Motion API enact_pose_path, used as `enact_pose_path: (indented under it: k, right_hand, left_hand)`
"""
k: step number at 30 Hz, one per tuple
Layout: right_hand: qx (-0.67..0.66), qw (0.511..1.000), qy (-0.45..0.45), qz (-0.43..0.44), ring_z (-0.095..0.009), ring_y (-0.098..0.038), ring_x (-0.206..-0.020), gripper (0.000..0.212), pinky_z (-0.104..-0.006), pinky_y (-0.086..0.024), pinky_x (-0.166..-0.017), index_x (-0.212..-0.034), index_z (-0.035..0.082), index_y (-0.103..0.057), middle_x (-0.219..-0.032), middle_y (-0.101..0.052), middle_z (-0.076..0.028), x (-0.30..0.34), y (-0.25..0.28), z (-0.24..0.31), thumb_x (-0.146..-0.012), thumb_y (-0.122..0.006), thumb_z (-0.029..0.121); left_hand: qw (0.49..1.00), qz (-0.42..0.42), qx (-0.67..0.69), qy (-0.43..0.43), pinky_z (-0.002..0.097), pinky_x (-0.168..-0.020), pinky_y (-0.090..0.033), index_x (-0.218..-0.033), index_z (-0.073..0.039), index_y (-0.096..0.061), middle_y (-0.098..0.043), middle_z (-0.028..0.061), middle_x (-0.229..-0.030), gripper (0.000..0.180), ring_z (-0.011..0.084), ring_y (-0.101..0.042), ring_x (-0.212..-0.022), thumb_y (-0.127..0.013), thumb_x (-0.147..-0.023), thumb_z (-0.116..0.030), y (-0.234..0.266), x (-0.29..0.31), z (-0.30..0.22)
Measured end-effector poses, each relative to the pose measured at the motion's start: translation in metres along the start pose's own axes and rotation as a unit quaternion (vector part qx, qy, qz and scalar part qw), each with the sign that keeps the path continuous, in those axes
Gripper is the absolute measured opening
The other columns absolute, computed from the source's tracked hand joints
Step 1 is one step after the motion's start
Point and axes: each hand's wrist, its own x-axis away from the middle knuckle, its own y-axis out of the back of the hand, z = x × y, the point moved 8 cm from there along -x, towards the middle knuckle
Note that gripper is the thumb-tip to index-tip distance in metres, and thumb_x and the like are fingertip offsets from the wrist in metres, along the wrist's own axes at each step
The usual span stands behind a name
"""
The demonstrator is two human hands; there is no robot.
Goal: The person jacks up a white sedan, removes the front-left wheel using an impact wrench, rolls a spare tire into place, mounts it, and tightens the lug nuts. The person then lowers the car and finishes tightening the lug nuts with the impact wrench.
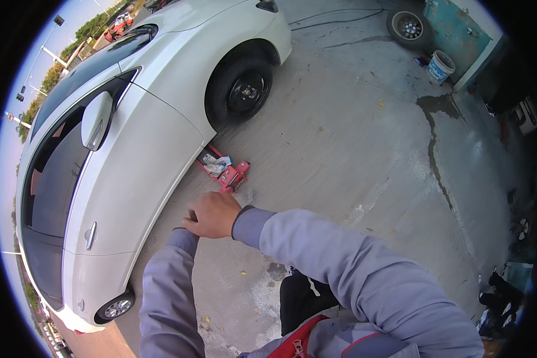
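My right hand (pixel 215 215) is closed, its fingers bent in at my left wrist. A small dark thing (pixel 192 215) shows at its fingertips; I cannot make out what it is. My left sleeve (pixel 172 280) reaches up to the same spot, but my left hand is almost wholly hidden there. Just beyond my hands, a red floor jack (pixel 232 176) sticks out from under the side of a white car (pixel 143 143). White cloth or gloves (pixel 216 164) lie on the jack. The car's front wheel (pixel 240 92) has a black steel rim.
A loose wheel with a silver rim (pixel 409 27) leans by a teal panel (pixel 456 36) at the far right, near a white and blue bucket (pixel 440 67). A wet streak (pixel 434 143) runs over the concrete floor (pixel 340 137). Dark clutter (pixel 500 298) lines the right edge.
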Motion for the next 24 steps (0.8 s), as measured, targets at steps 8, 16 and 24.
enact_pose_path:
  k: [8, 16, 24]
  right_hand:
    - [0.035, 0.998, -0.006, -0.048, -0.040, -0.071, -0.078, 0.033, -0.0588, -0.054, -0.075, -0.096, 0.009, -0.074, -0.082, -0.073, -0.019, 0.044, -0.006, -0.014, -0.088, -0.066, 0.040]
    - [-0.014, 0.993, -0.014, 0.115, -0.028, -0.067, -0.079, 0.023, -0.0404, -0.055, -0.069, -0.079, 0.010, -0.067, -0.085, -0.067, -0.008, 0.345, -0.071, -0.174, -0.085, -0.076, 0.030]
    - [0.042, 0.982, 0.067, 0.173, -0.030, -0.068, -0.071, 0.027, -0.0448, -0.055, -0.064, -0.083, 0.012, -0.070, -0.083, -0.066, -0.009, 0.285, -0.067, -0.115, -0.086, -0.073, 0.039]
  left_hand:
    - [0.995, 0.009, 0.091, 0.048, 0.0549, -0.108, -0.033, -0.108, -0.011, -0.058, -0.059, 0.0119, -0.117, 0.036, 0.0389, -0.048, -0.128, -0.072, -0.081, -0.031, -0.044, 0.013, 0.027]
    - [0.976, 0.194, -0.083, 0.060, 0.0655, -0.121, -0.016, -0.138, -0.012, -0.046, -0.038, 0.0165, -0.154, 0.057, 0.0480, -0.023, -0.150, -0.065, -0.088, -0.030, -0.379, 0.061, -0.021]
    - [0.977, 0.204, -0.067, 0.012, 0.0519, -0.118, -0.029, -0.116, -0.011, -0.064, -0.062, 0.0128, -0.124, 0.039, 0.0347, -0.049, -0.134, -0.070, -0.084, -0.032, -0.280, 0.050, -0.031]
